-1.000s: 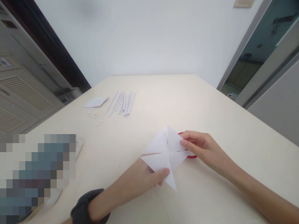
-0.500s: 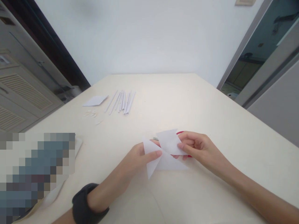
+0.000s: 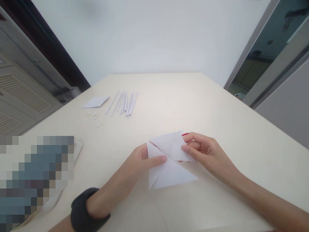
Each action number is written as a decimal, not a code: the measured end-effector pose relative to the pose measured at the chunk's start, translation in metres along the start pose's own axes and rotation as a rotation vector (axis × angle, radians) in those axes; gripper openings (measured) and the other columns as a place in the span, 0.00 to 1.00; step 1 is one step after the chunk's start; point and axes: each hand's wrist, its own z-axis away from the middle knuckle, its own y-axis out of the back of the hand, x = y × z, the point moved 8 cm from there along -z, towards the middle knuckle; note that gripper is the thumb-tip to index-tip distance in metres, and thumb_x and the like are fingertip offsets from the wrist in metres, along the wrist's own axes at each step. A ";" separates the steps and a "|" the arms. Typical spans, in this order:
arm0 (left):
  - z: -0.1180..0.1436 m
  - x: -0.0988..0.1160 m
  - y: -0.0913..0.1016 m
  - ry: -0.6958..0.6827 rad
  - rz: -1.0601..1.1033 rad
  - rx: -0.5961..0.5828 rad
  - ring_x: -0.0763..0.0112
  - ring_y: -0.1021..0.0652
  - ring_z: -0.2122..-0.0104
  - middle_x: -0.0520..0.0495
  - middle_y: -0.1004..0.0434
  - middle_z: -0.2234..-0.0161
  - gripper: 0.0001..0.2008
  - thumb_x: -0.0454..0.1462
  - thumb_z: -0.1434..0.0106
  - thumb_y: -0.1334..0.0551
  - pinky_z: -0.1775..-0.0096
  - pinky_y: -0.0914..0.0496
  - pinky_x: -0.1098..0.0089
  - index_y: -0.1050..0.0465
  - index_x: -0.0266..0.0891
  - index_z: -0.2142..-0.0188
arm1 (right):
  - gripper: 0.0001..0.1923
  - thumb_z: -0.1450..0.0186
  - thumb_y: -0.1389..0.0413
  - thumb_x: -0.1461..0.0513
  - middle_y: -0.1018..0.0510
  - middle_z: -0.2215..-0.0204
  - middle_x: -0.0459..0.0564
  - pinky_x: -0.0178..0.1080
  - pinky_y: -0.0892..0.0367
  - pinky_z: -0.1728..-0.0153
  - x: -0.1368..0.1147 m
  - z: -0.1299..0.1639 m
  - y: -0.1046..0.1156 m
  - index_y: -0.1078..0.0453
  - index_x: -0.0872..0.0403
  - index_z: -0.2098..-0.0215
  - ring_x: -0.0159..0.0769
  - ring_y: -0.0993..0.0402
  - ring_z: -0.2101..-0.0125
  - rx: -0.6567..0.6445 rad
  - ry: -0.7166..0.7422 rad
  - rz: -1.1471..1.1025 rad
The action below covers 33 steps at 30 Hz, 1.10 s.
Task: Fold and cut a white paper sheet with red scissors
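A white sheet of paper [image 3: 169,167], creased and partly folded, is held just above the cream table [image 3: 188,100] near its front. My left hand [image 3: 135,170] pinches its left edge with thumb and forefinger; a black band sits on that wrist. My right hand [image 3: 205,153] grips the upper right flap of the same sheet. A red object [image 3: 185,134] peeks out behind the paper by my right fingers; most of it is hidden.
Several narrow white paper strips [image 3: 124,103] lie fanned at the back left, with a white diamond-shaped piece [image 3: 95,101] and small paper scraps [image 3: 93,116] beside them. A blurred patch covers the front left. Cabinets stand to the left, a doorway to the right.
The paper was spread flat as a four-pointed shape; both hands have folded its flaps inward and drawn it slightly toward me. The red object is now mostly covered.
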 end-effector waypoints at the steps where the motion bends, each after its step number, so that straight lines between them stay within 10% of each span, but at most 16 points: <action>1: 0.000 0.001 0.000 -0.014 0.005 0.008 0.60 0.22 0.59 0.45 0.21 0.55 0.17 0.36 0.39 0.37 0.55 0.30 0.63 0.28 0.41 0.50 | 0.05 0.34 0.48 0.60 0.29 0.82 0.40 0.34 0.38 0.69 0.001 0.000 0.000 0.33 0.51 0.66 0.31 0.33 0.77 -0.006 -0.008 0.005; 10: 0.006 0.029 0.020 -0.190 0.007 0.188 0.68 0.25 0.62 0.49 0.24 0.59 0.10 0.41 0.35 0.43 0.65 0.32 0.74 0.25 0.41 0.60 | 0.07 0.33 0.48 0.60 0.36 0.83 0.40 0.33 0.46 0.76 -0.002 0.000 -0.004 0.33 0.54 0.68 0.28 0.41 0.80 -0.109 -0.086 -0.070; 20: 0.000 0.003 0.009 0.027 -0.067 0.084 0.73 0.23 0.72 0.52 0.20 0.69 0.14 0.38 0.42 0.34 0.73 0.32 0.79 0.26 0.45 0.55 | 0.04 0.34 0.49 0.62 0.43 0.85 0.36 0.31 0.50 0.80 0.015 -0.001 -0.010 0.36 0.50 0.60 0.27 0.45 0.82 -0.178 -0.163 -0.099; 27: 0.001 0.010 0.015 -0.027 -0.256 0.223 0.72 0.23 0.73 0.53 0.20 0.72 0.06 0.38 0.43 0.34 0.72 0.30 0.77 0.24 0.42 0.64 | 0.09 0.36 0.47 0.65 0.26 0.66 0.44 0.35 0.35 0.70 0.002 -0.002 -0.004 0.39 0.50 0.57 0.33 0.30 0.67 -0.011 0.000 0.245; 33: -0.001 0.001 0.007 -0.028 -0.407 0.097 0.69 0.24 0.72 0.51 0.21 0.72 0.08 0.42 0.41 0.38 0.71 0.29 0.73 0.25 0.41 0.65 | 0.06 0.37 0.46 0.69 0.28 0.62 0.47 0.36 0.33 0.64 -0.016 0.002 -0.010 0.34 0.52 0.65 0.33 0.31 0.62 0.012 0.229 0.304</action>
